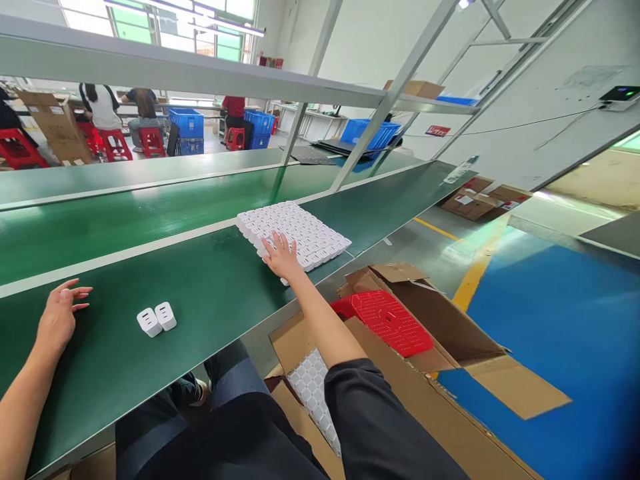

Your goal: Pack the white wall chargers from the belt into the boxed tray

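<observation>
A block of many white USB charger heads [305,233], packed upright in tight rows, stands on the green bench top [210,287]. My right hand [283,259] lies over the near left edge of this block, fingers spread; whether it grips one of the chargers is hidden. Two more white chargers [156,319] stand side by side on the bench, their port faces turned up. To the left of that pair, my left hand [59,317] is over the bench with its fingers apart and nothing in it.
An open cardboard box [400,373] beside my right leg holds white trays [315,390]; a red plastic stool [387,320] is there too. Metal frame posts [395,93] rise behind the bench. A clear bottle [461,170] lies at its far end. Several people sit in the background.
</observation>
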Demonstrator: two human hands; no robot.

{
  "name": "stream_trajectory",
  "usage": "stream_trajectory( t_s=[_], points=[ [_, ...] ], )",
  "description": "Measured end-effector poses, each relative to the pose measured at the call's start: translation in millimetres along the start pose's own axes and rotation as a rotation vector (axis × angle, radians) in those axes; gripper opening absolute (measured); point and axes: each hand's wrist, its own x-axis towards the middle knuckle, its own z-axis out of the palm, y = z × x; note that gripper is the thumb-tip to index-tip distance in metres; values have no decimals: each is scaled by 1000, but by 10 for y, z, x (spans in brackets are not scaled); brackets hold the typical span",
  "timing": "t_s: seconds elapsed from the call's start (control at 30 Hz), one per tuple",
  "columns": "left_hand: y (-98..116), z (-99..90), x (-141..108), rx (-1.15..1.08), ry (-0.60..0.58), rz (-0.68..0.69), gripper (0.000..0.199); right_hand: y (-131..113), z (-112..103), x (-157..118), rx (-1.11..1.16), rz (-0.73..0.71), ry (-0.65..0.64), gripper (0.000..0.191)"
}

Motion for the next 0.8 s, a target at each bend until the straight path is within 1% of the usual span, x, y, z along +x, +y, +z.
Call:
stream_trajectory(
  t_s=[0.1, 0.2, 0.27, 0.37, 0.5, 0.6, 0.7, 0.8],
  points=[
    [-1, 6, 7, -2, -6, -19, 64, 16, 11, 96, -18, 13, 5, 59],
    [-8, 5, 3, 4, -15, -33, 59, 18, -3, 125, -29, -8, 20, 61],
    [-16, 1, 0, 12, -24, -40, 56, 3, -7, 106, -33, -59, 48, 62],
    [-28, -6, 3, 33, -30, -45, 52, -18, 13, 57, -46, -152, 81, 57],
    [-45, -10, 15, 56, -40, -44, 51, 18, 35, 47, -39, -118, 67, 53],
    [-65, -11, 22, 63, -44, -40, 50, 39, 11, 49, -35, -108, 56, 53],
    [-81, -15, 25, 74, -51, -37, 49, -38, -7, -36, -45, -142, 120, 52],
    [-71, -15, 26, 90, -52, -35, 51, -193, 33, -200, -61, -257, 172, 48]
  ],
)
